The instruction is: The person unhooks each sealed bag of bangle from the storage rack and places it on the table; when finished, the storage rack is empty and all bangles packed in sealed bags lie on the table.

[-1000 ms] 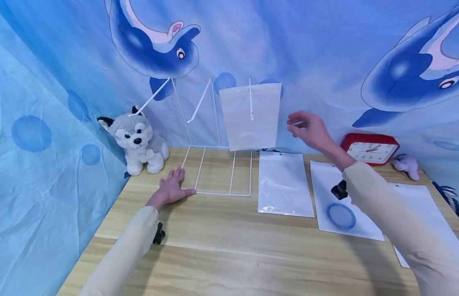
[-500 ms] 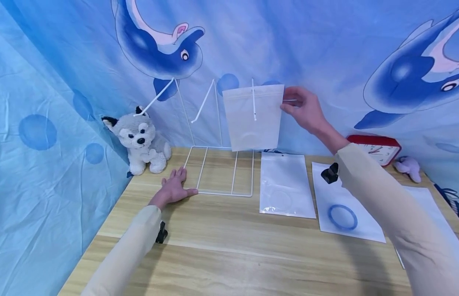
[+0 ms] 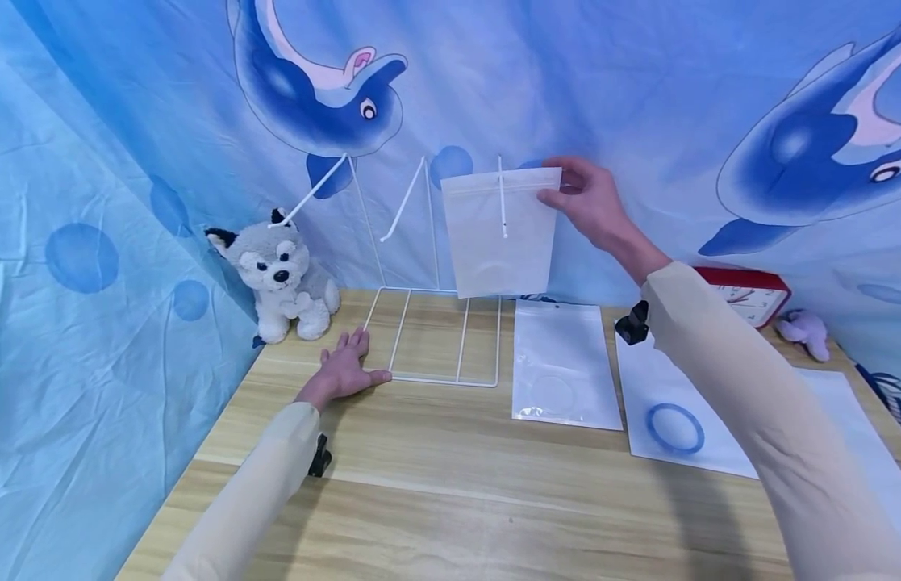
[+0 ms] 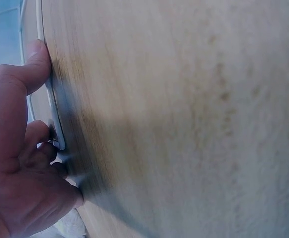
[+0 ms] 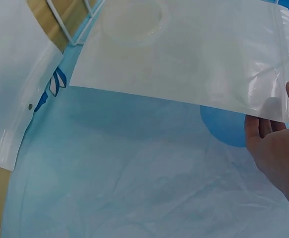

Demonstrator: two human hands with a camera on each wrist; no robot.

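A white zip-top pouch (image 3: 494, 242) hangs on the right prong of a white wire rack (image 3: 443, 382). My right hand (image 3: 591, 202) pinches the pouch's upper right corner, thumb in front and fingers behind. In the right wrist view, a faint ring shape shows inside the pouch (image 5: 194, 54), and the hand (image 5: 278, 144) is at its top edge. My left hand (image 3: 341, 367) rests spread on the front left corner of the rack's base. The left wrist view shows the thumb of the left hand (image 4: 15, 148) lying along the wire.
Several flat white pouches lie on the table to the right: one plain pouch (image 3: 562, 355), one with a blue ring (image 3: 675, 428). A plush husky (image 3: 279, 278) sits left of the rack. A red clock (image 3: 744, 292) and small purple plush (image 3: 804, 332) stand at the back right.
My right hand has moved left and up from beside the hanging pouch and now pinches its upper right corner. The left hand stays on the rack. The view has shifted slightly.
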